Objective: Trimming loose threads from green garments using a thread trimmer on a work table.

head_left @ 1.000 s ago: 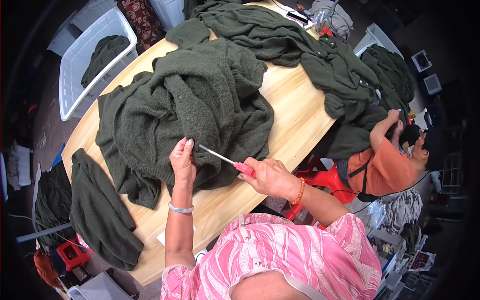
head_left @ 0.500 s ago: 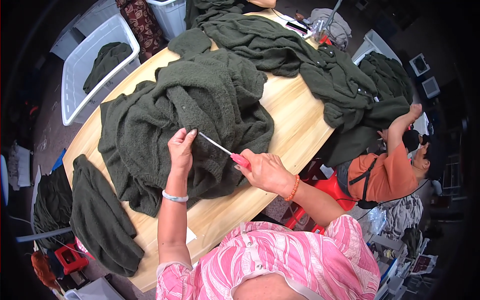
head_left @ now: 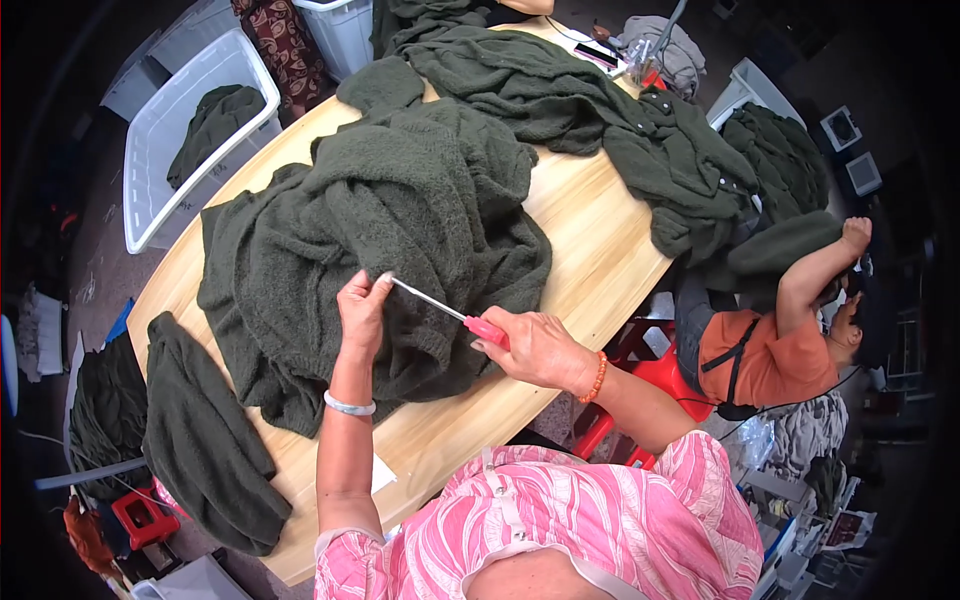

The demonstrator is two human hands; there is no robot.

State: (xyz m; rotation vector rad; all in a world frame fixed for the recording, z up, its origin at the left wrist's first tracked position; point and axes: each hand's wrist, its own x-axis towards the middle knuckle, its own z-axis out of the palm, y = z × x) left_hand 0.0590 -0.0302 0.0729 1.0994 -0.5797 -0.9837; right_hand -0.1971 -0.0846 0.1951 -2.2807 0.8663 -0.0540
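Note:
A large dark green fuzzy knit garment (head_left: 420, 190) lies bunched on the wooden table. My right hand (head_left: 545, 352) is wrapped round the pink-red handle of a thin metal-shafted hand tool (head_left: 430, 301). Its shaft slants up and left across the knit to the fingertips of my left hand (head_left: 360, 318). There the left thumb and forefinger are pinched together at the tool's tip, over the garment. Whether they grip the tip, yarn or fabric is too small to tell, and the tip's exact shape is hidden.
More dark green garments (head_left: 540, 85) lie along the table's far side, and another (head_left: 210, 430) at its left end. A white bin (head_left: 205, 185) stands beyond the left edge. At the right, a person in an orange top (head_left: 770, 350) handles green knitwear near a red stool (head_left: 655, 385).
Both my hands and the tool have shifted slightly down toward me, still meeting at the tip. The person at the right has swung an arm further out to the right, pulling green fabric.

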